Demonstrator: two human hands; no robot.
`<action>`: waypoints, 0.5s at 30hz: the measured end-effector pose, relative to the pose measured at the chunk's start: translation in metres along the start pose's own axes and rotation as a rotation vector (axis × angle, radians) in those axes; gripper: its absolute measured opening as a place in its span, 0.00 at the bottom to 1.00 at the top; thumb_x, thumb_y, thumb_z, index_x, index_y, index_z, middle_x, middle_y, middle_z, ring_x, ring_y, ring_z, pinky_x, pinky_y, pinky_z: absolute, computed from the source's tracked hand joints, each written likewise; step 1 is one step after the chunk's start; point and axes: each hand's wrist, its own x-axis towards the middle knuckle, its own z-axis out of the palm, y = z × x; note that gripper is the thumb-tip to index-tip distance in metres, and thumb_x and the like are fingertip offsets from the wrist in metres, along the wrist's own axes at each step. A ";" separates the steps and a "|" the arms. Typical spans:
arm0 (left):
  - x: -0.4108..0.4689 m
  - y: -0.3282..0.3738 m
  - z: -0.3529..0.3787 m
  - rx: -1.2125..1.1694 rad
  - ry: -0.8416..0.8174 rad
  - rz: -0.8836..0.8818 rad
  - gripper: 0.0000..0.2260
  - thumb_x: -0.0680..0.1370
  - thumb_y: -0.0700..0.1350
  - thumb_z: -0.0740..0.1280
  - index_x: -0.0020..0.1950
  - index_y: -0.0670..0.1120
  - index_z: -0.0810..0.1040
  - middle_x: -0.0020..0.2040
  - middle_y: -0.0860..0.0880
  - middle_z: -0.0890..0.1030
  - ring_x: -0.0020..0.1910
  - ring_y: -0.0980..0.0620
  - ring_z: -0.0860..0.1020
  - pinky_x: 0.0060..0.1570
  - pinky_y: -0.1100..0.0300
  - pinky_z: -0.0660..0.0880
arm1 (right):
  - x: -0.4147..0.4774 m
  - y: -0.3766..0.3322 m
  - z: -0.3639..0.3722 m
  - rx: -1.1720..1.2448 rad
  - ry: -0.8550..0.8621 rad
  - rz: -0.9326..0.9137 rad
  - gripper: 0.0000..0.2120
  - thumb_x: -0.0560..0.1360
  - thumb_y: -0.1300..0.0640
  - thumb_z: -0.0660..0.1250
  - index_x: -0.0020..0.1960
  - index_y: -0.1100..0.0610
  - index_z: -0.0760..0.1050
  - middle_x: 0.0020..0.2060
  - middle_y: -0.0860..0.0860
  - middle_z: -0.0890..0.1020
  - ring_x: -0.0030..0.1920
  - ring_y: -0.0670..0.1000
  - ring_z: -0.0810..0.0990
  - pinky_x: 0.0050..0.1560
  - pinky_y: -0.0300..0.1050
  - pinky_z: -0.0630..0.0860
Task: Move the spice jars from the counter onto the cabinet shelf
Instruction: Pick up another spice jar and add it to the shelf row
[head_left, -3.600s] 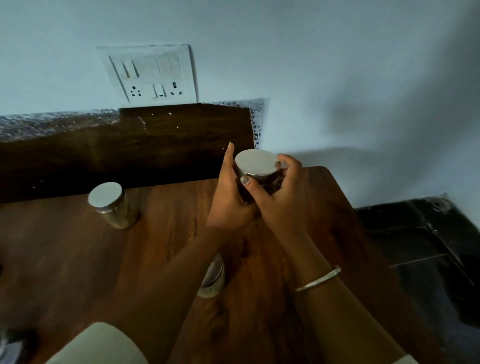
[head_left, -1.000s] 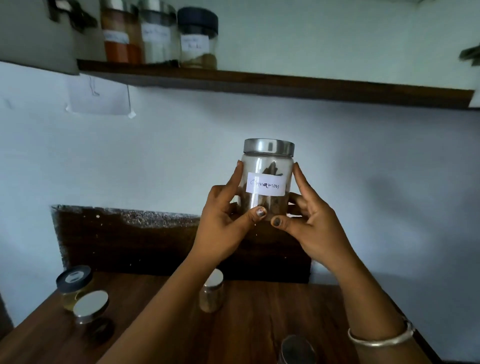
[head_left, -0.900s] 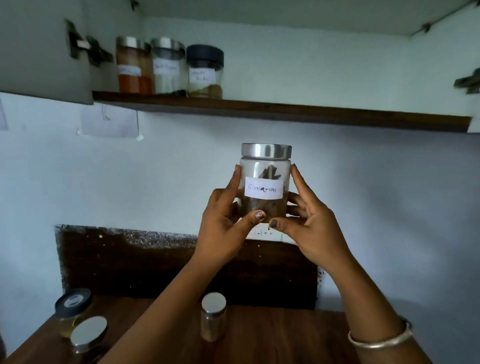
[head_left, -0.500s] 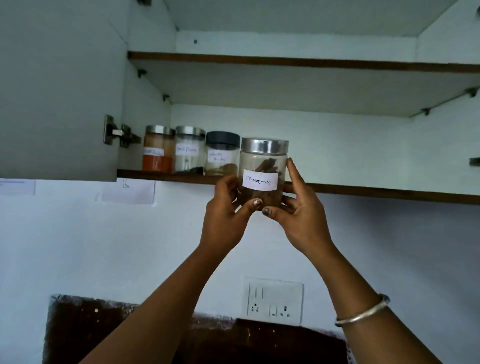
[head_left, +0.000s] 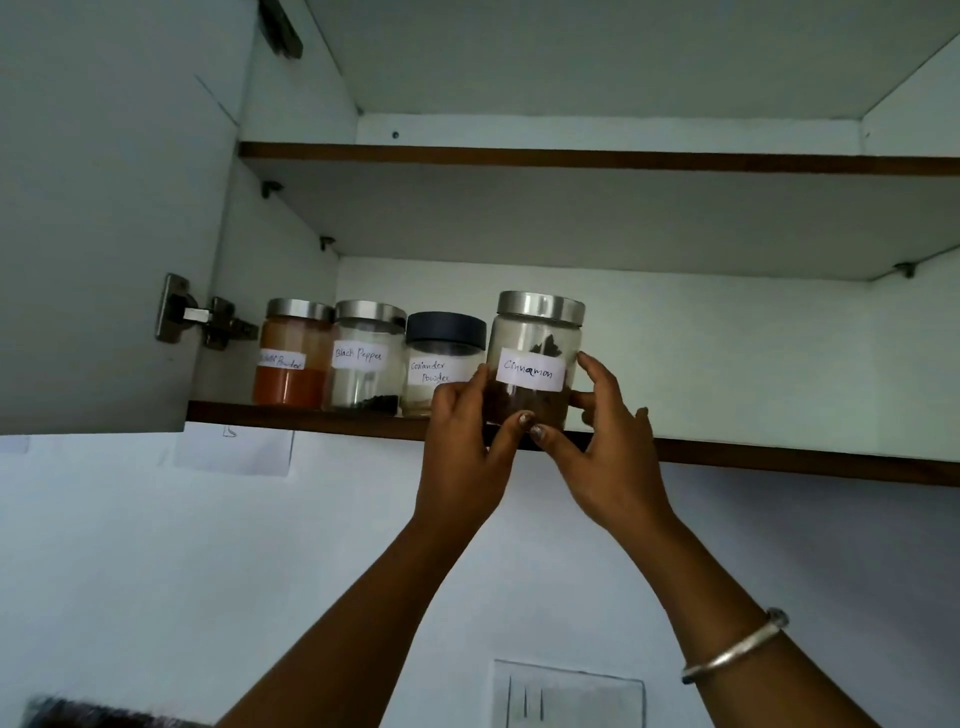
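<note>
A glass jar labelled Cinnamon (head_left: 535, 338), with a steel lid, stands upright at the front edge of the lower cabinet shelf (head_left: 779, 460). My left hand (head_left: 465, 457) grips its left side and my right hand (head_left: 605, 457) its right side, thumbs meeting under its front. Whether its base rests on the shelf is hidden by my fingers. Left of it on the shelf stand three labelled jars: an orange powder jar (head_left: 291, 358), a Black Pepper jar (head_left: 366, 358) and a black-lidded Coriander Powder jar (head_left: 441, 353). The counter is out of view.
The open cabinet door (head_left: 104, 208) hangs at the left on a metal hinge (head_left: 202, 319). An upper shelf (head_left: 597, 161) runs above. The lower shelf stretches on to the right of the Cinnamon jar. A switch plate (head_left: 569, 693) sits on the wall below.
Both hands have lifted the Cinnamon jar from the counter up to the shelf, and over the last half second moved it in beside the Coriander jar. My view has tilted upward.
</note>
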 end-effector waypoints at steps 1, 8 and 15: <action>-0.001 -0.004 0.004 0.012 0.009 -0.003 0.22 0.76 0.48 0.66 0.69 0.47 0.68 0.58 0.49 0.72 0.52 0.61 0.73 0.49 0.75 0.70 | 0.000 0.002 0.002 -0.020 0.014 -0.008 0.37 0.70 0.45 0.70 0.73 0.46 0.55 0.65 0.49 0.75 0.64 0.54 0.74 0.70 0.65 0.58; -0.004 -0.019 0.016 0.093 0.066 0.051 0.16 0.77 0.47 0.66 0.63 0.44 0.71 0.56 0.48 0.77 0.54 0.52 0.75 0.50 0.62 0.74 | 0.002 0.003 0.015 -0.284 0.072 0.000 0.25 0.74 0.41 0.63 0.66 0.50 0.62 0.53 0.50 0.82 0.53 0.54 0.80 0.72 0.58 0.55; -0.007 -0.023 0.020 0.311 0.075 0.119 0.18 0.78 0.42 0.64 0.66 0.38 0.71 0.58 0.41 0.73 0.56 0.46 0.73 0.54 0.62 0.72 | -0.002 0.002 0.028 -0.444 0.157 -0.040 0.15 0.75 0.44 0.61 0.54 0.54 0.71 0.42 0.52 0.83 0.47 0.56 0.79 0.65 0.57 0.62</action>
